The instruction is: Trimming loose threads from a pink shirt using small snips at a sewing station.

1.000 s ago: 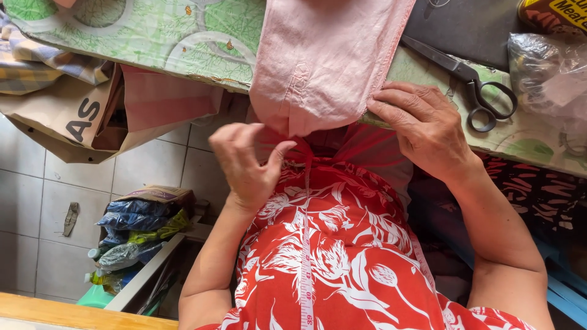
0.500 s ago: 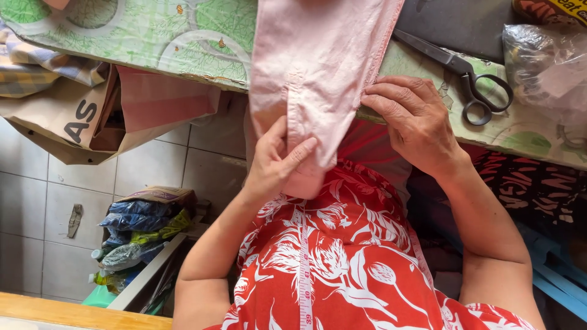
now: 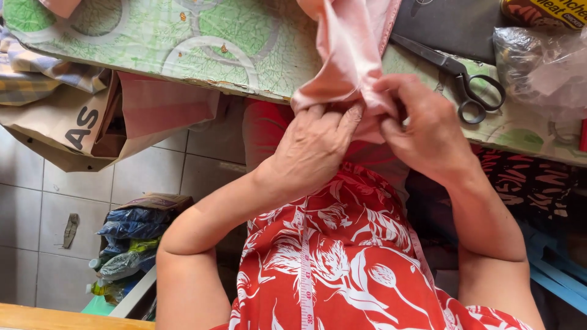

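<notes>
The tabletop (image 3: 183,43) is the biggest thing here. It has a green and white cover with round shapes on it, and it fills the top of the view. Below it is the person's red dress with white flowers (image 3: 342,263). A white measuring tape (image 3: 306,275) hangs down the front of the dress.

A pink cloth (image 3: 351,49) lies on the tabletop and hangs over its near edge, right in the middle. Both hands pinch the low end of the pink cloth, just past the edge of the tabletop. The left hand (image 3: 315,150) has its grip closed on the cloth from below, with the fingers (image 3: 342,122) pressed on the fold. The right hand (image 3: 428,131) has its grip closed on the same spot from the other side. The two hands touch each other there.

A dark flat thing (image 3: 452,24) lies on the tabletop to the right of the pink cloth. Black scissors (image 3: 465,79) lie just beside it, near the right hand, with the blades shut. A clear plastic bag (image 3: 544,67) sits at the far right.

Under the tabletop on the left is a brown paper bag (image 3: 67,128) with pink cloth inside. On the tiled floor (image 3: 36,208) sits a pile of blue and green bags (image 3: 131,244).
</notes>
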